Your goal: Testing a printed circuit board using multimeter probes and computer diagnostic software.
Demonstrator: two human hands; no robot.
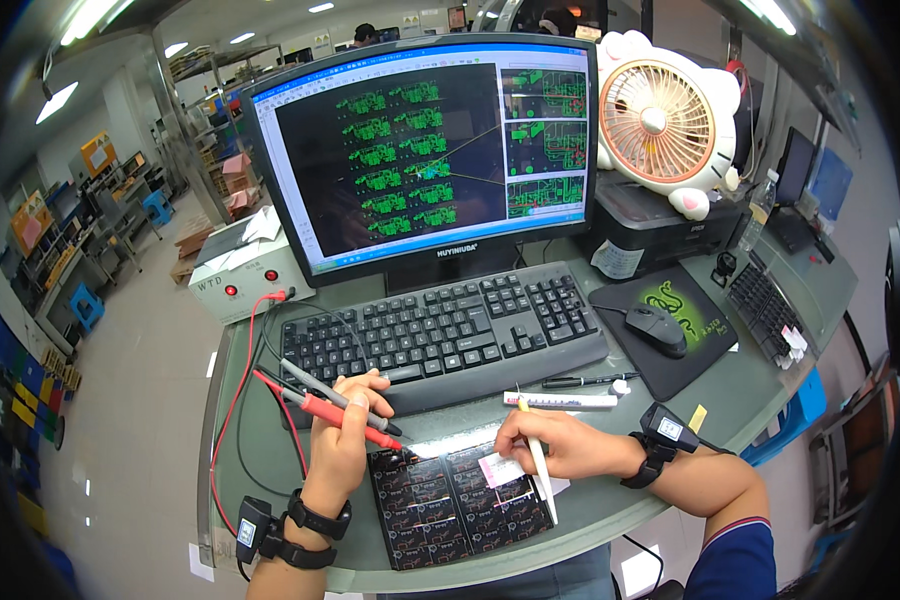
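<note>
A dark panel of circuit boards [425, 520], printed with white and orange marks, lies at the desk's near edge. Closed around a red test probe [332, 411] and a grey-black test probe [315, 383] is my left hand [336, 455]; both tips point right, over the panel's far left corner. My right hand [565, 445] is closed on a slim white pen-like stick [539, 458], which slants down across the panel's right side. A small pink-and-white paper slip [500, 470] shows under its fingers; whether they grip it, I cannot tell.
A black keyboard [440, 340] sits beyond my hands, below a monitor [420, 150] showing green circuit layouts. Red and black leads run from a white box [245, 270]. Rightward are a pen [580, 381], a white tube [565, 401], a mouse [655, 328], a printer [660, 230] and a fan [660, 120].
</note>
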